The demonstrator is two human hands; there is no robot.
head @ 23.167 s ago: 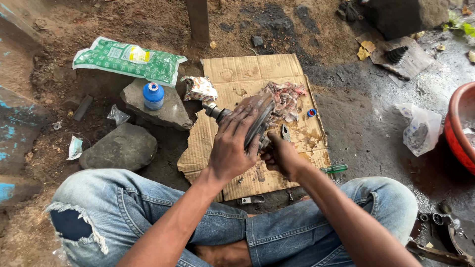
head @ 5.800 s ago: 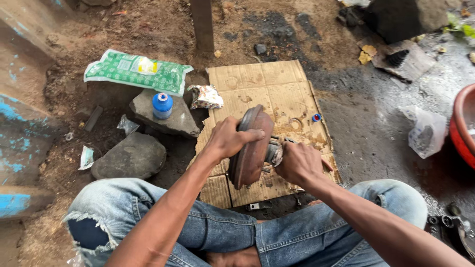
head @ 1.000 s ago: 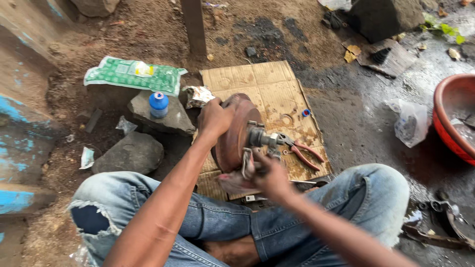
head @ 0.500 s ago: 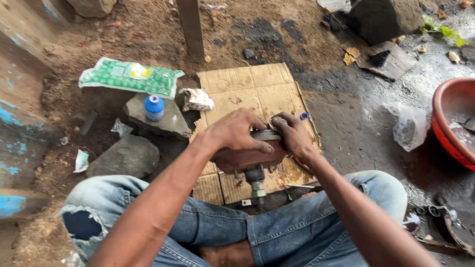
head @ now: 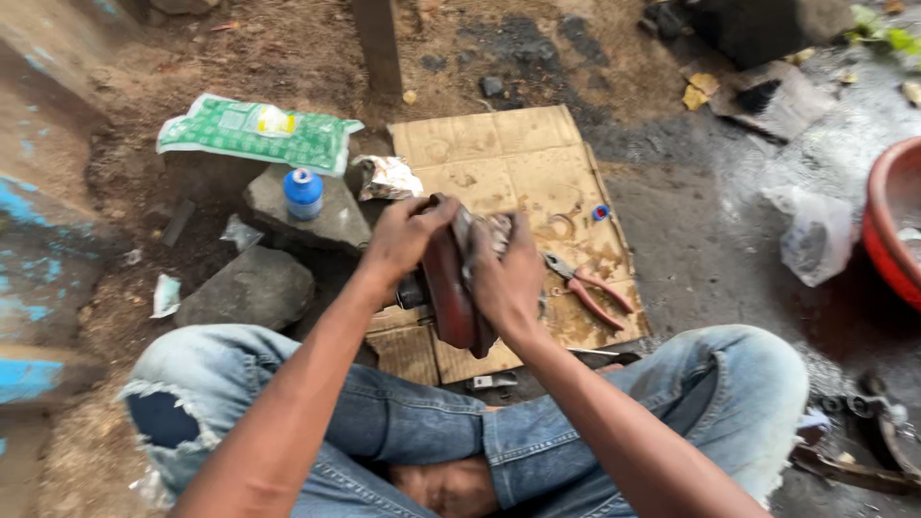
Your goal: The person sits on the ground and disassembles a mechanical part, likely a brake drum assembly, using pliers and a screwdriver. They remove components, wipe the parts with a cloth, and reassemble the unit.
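I sit cross-legged on the ground over a sheet of cardboard (head: pixel 499 153). My left hand (head: pixel 403 235) grips the left side of a rusty reddish-brown metal disc part (head: pixel 451 288), held on edge above the cardboard. My right hand (head: pixel 508 278) presses against the disc's right face and appears to hold a greyish rag against it. A dark hub or shaft sticks out on the disc's left side below my left hand.
Red-handled pliers (head: pixel 587 288) lie on the cardboard right of the disc. A blue-capped bottle (head: pixel 303 192) stands on a flat stone (head: pixel 331 225); another stone (head: pixel 245 288) lies nearer. A green printed bag (head: pixel 254 129), a crumpled wrapper (head: pixel 387 177) and a red basin (head: pixel 892 230) are around.
The disc has been turned from lying flat under both hands to standing on edge. My right hand has shifted onto its right face.
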